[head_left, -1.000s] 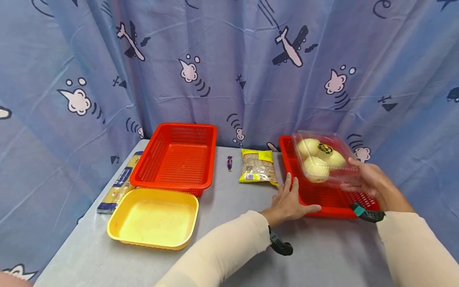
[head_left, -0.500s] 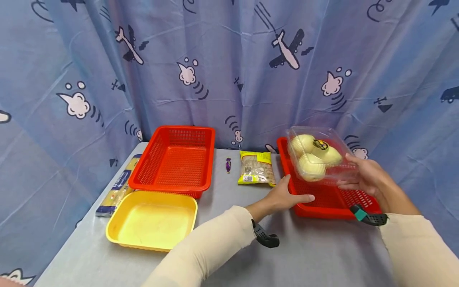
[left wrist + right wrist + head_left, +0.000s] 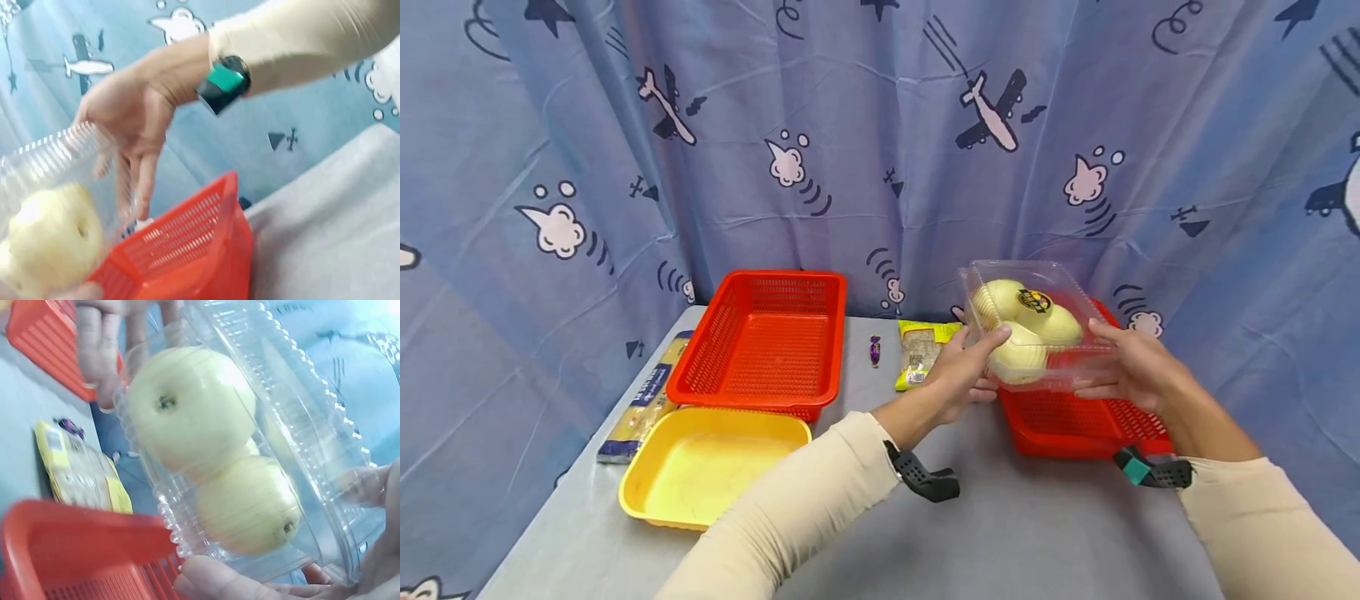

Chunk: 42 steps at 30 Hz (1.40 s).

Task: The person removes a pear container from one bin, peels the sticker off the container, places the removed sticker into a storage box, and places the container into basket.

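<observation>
From the head view, both hands held a clear plastic box [image 3: 1037,329] of pale yellow apples [image 3: 1022,321] above the near-left part of the right red basket [image 3: 1078,412]. The left hand [image 3: 958,371] pressed the box's left end, thumb on top and fingers below. The right hand [image 3: 1131,367] gripped the right end, thumb on the lid and fingers curled beneath. Only this view showed the whole table [image 3: 1037,533]: left of the right red basket lay a yellow snack packet [image 3: 917,354], a small purple candy [image 3: 875,350], a second red basket [image 3: 760,342], a yellow tray [image 3: 715,467] and, farthest left, a long pasta packet [image 3: 643,400]. A blue curtain [image 3: 850,125] printed with planes hung behind. The left hand hid part of the snack packet.

The left wrist view showed what the head view hid: the right hand's fingers [image 3: 140,181] reached down the far side of the box [image 3: 50,187], just above the basket's rim [image 3: 181,231]. One apple [image 3: 53,240] filled the near end. The left hand itself barely showed.

The right wrist view looked through the box [image 3: 250,437] from below: two apples [image 3: 212,456] lay pressed against each other inside. The left hand's fingers [image 3: 94,350] lay flat along the far end, and the right hand's fingertips [image 3: 225,581] cupped the near edge. Beyond the basket's rim [image 3: 75,531] lay the snack packet [image 3: 81,469].
</observation>
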Motion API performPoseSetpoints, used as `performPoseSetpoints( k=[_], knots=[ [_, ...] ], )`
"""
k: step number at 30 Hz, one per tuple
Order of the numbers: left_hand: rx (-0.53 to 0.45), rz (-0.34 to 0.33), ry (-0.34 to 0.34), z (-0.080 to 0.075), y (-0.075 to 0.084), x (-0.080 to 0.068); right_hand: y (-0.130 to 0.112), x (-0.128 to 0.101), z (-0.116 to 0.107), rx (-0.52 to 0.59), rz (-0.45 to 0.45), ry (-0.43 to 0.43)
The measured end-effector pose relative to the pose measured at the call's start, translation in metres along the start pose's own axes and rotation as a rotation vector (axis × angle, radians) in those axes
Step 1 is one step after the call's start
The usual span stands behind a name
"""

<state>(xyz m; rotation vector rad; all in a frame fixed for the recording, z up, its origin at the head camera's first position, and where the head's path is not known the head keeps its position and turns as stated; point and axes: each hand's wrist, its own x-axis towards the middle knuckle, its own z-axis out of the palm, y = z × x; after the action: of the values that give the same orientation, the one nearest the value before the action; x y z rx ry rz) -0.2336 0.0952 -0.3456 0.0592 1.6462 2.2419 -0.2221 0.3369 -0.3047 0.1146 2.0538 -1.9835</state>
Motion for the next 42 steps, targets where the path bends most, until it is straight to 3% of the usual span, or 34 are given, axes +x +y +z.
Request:
performPoseSetpoints(
  k=[5, 15, 20, 29, 42],
  knots=[
    [0.032, -0.022, 0.060, -0.009, 0.009, -0.012, 0.001, -0.004, 0.023, -0.070, -0.009, -0.003],
    [0.042, -0.040, 0.028, -0.049, 0.015, -0.038, 0.012, -0.015, 0.058, -0.137, -0.050, -0.072],
    [0.088, -0.020, 0.052, -0.067, 0.015, -0.050, 0.019, -0.022, 0.078, -0.166, -0.065, -0.034],
    [0.140, 0.007, 0.121, -0.088, 0.000, -0.070, 0.045, -0.026, 0.105, -0.202, -0.080, 0.028],
    [0.196, 0.052, 0.187, -0.110, -0.026, -0.091, 0.087, -0.021, 0.135, -0.132, -0.126, 0.120]
  ],
)
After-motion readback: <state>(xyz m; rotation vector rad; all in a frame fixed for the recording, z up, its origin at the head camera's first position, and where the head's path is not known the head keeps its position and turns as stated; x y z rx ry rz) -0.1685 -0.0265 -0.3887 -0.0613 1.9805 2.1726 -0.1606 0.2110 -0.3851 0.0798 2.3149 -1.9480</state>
